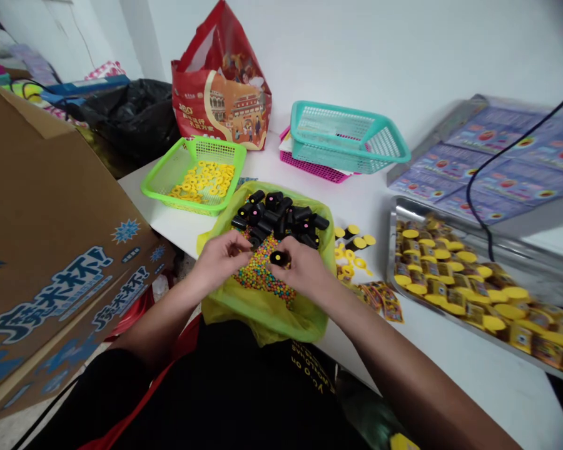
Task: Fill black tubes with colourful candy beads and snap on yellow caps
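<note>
While both hands work low over a lime-green plastic bag (pixel 267 322), the R hand (pixel 307 270) pinches one black tube (pixel 278 257) w/ a yellow dot on its end, so the grip is closed on this tube, just above the colored candy beads (pixel 263 278). The L hand (pixel 220 259) is curled close beside it, fingers nearly together; I cannot tell if it holds something small.

In the bag, a heap of more black tubes (pixel 281 215) lies on the beads, so a lot of loose pieces remain. To the right, a steel tray (pixel 391 262) on the white table (pixel 450 369) is almost full of wrapped tubes w/ yellow caps (pixel 450 281), and these look finished. Between bag and tray are some loose yellow caps (pixel 354 247) and a few printed wrappers (pixel 382 301).

Behind the bag, a green basket (pixel 166 181) holds yellow rings (pixel 201 181), and a teal basket (pixel 347 140) sits on a pink basket (pixel 309 169). Further right lie printed sheets (pixel 488 162), approx. in rows. A cardboard box (pixel 51 250) stands at left, and a red bag (pixel 220 81) stands at the back.
</note>
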Available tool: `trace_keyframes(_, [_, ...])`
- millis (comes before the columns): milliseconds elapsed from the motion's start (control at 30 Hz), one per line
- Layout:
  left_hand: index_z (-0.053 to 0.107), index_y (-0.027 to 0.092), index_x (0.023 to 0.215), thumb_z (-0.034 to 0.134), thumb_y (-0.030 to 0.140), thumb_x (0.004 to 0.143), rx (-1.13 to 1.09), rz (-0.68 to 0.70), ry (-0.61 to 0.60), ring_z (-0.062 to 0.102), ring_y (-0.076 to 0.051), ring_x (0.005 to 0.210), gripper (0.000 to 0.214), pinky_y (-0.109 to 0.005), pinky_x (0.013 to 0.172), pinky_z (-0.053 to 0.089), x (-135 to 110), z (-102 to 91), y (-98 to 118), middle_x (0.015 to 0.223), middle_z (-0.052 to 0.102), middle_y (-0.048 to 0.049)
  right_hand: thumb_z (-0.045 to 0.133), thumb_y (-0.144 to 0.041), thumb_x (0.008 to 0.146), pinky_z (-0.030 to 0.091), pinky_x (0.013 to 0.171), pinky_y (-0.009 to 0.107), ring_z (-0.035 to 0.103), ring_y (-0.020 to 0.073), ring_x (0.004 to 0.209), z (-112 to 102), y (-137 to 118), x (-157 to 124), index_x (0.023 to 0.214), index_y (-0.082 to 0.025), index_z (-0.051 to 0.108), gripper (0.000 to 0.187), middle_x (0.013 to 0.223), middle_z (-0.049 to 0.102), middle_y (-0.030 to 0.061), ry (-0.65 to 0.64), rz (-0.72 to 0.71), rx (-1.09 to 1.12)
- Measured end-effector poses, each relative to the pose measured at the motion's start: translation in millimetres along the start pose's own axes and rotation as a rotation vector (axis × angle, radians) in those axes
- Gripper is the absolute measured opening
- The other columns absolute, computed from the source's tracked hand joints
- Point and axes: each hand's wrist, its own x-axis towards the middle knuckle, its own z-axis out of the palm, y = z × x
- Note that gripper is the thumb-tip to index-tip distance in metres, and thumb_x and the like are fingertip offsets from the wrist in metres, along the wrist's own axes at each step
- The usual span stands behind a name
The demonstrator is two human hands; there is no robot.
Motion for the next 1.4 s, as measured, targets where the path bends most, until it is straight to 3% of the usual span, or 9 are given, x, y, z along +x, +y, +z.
trace_keyframes(200, [0.061, 0.018, 0.078, 0.071, 0.036, 0.078, -0.109, -0.019, 0.138, 0.055, -0.011, 0.051, 0.021, -0.022, 0.047, 0.045, -3, -6.5, 0, 0.059, 0.062, 0.0022, 0.056, -0.010, 0.090, 0.052, 0.083, 0.037, 0.067, 0.0310, 0.100, 4, -24, 6, 0.108, -0.007, 0.070, 0.023, 0.112, 0.066, 0.0221, -0.306, -0.119, -0.676])
trace_keyframes(367, [0.062, 0.018, 0.078, 0.073, 0.038, 0.078, -0.126, -0.046, 0.128, 0.057, -0.011, 0.050, 0.023, -0.022, 0.048, 0.044, -5, -2.8, 0, 0.059, 0.064, 0.0017, 0.047, 0.004, 0.085, 0.053, 0.082, 0.039, 0.067, 0.0328, 0.099, 23, -37, 19, 0.109, 0.000, 0.071, 0.034, 0.110, 0.067, 0.0266, -0.409, -0.133, -0.680])
trace_keyframes(500, [0.062, 0.018, 0.078, 0.073, 0.040, 0.079, -0.131, -0.035, 0.143, 0.055, -0.012, 0.051, 0.024, -0.022, 0.048, 0.044, -5, -3.6, -2, 0.058, 0.063, 0.0019, 0.057, -0.004, 0.085, 0.051, 0.092, 0.033, 0.067, 0.0264, 0.102, 28, -34, 24, 0.112, -0.007, 0.071, 0.030, 0.114, 0.069, 0.0192, -0.422, -0.197, -0.580])
trace_keyframes(733, [0.066, 0.017, 0.081, 0.072, 0.030, 0.075, -0.053, 0.039, 0.108, 0.056, -0.012, 0.061, 0.015, -0.024, 0.055, 0.044, -7, -0.3, -1, 0.070, 0.064, 0.0006, 0.077, -0.014, 0.074, 0.052, 0.081, 0.036, 0.067, 0.0209, 0.084, 11, -4, 3, 0.103, -0.019, 0.067, 0.031, 0.093, 0.070, 0.0033, -0.147, -0.045, 0.248])
trace_keyframes(867, [0.071, 0.018, 0.093, 0.069, 0.018, 0.069, 0.027, 0.115, -0.017, 0.062, -0.016, 0.078, 0.024, -0.024, 0.063, 0.044, -10, 14.4, 4, 0.087, 0.069, -0.0025, 0.078, -0.026, 0.076, 0.053, 0.084, 0.037, 0.068, 0.0205, 0.091, 4, 5, -17, 0.101, -0.023, 0.066, 0.028, 0.098, 0.070, 0.0012, 0.010, -0.124, 0.598])
trace_keyframes(1067, [0.066, 0.019, 0.098, 0.077, 0.020, 0.068, -0.244, -0.031, -0.247, 0.062, -0.013, 0.069, 0.032, -0.026, 0.065, 0.050, -15, 41.7, 6, 0.085, 0.068, 0.0004, 0.076, -0.029, 0.080, 0.052, 0.076, 0.035, 0.063, 0.0199, 0.083, 9, -1, -45, 0.095, -0.025, 0.070, 0.016, 0.086, 0.066, 0.0021, 0.359, -0.233, 0.404])
trace_keyframes(1200, [0.065, 0.018, 0.092, 0.083, 0.028, 0.071, -0.199, -0.072, -0.254, 0.062, -0.012, 0.064, 0.029, -0.025, 0.062, 0.053, -13, 48.3, 5, 0.075, 0.066, 0.0024, 0.074, -0.037, 0.082, 0.053, 0.075, 0.034, 0.064, 0.0197, 0.085, 0, 11, -57, 0.102, -0.022, 0.070, 0.025, 0.091, 0.067, 0.0045, 0.403, -0.281, 0.351])
trace_keyframes(1267, [0.065, 0.018, 0.089, 0.082, 0.034, 0.074, -0.192, -0.098, -0.231, 0.065, -0.013, 0.063, 0.028, -0.024, 0.058, 0.054, -11, 49.0, 3, 0.075, 0.066, 0.0019, 0.070, -0.042, 0.086, 0.053, 0.074, 0.032, 0.065, 0.0190, 0.086, -15, 33, -58, 0.103, -0.021, 0.070, 0.027, 0.094, 0.069, 0.0053, 0.434, -0.129, 0.312])
trace_keyframes(1400, [0.063, 0.018, 0.085, 0.085, 0.040, 0.071, -0.198, -0.138, -0.161, 0.066, -0.013, 0.058, 0.034, -0.021, 0.048, 0.050, -10, 50.0, -1, 0.071, 0.065, 0.0027, 0.058, -0.040, 0.094, 0.050, 0.074, 0.031, 0.068, 0.0203, 0.087, -45, 94, -50, 0.100, -0.018, 0.070, 0.026, 0.098, 0.073, 0.0085, 0.322, 0.566, -0.111])
